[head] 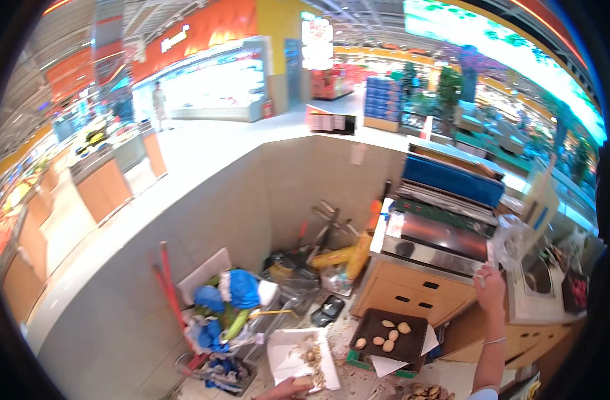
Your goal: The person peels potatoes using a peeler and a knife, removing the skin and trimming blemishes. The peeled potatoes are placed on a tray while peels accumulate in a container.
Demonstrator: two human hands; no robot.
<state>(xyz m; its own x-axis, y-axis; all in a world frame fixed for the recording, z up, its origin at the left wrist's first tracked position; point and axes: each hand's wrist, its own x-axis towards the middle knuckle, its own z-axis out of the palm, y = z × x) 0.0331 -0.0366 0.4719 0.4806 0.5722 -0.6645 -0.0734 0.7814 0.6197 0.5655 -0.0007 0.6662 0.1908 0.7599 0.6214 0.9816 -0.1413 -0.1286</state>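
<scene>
At the bottom, my left hand point(284, 388) holds a pale brown, roundish piece that looks like a root vegetable, over the edge of a white foam box lid point(280, 350) strewn with brown scraps. My right hand point(488, 281) is raised at the right, by the front corner of a stainless-steel counter appliance point(435, 255) and a clear plastic bag point(512, 245); whether its fingers grip anything is unclear. Between the hands, a dark shallow tray point(370, 325) bears several pale, rounded pieces and rests on a green box point(357, 361). A brown pile of similar pieces point(427, 392) lies at the bottom edge.
Left of the lid stands a bin heaped with blue and white plastic waste point(245, 290). Red poles point(167, 280) lean on the curved counter wall point(200, 240). A wooden drawer cabinet point(410, 285) and a sink point(537, 275) are at the right. A person point(159, 105) stands far off.
</scene>
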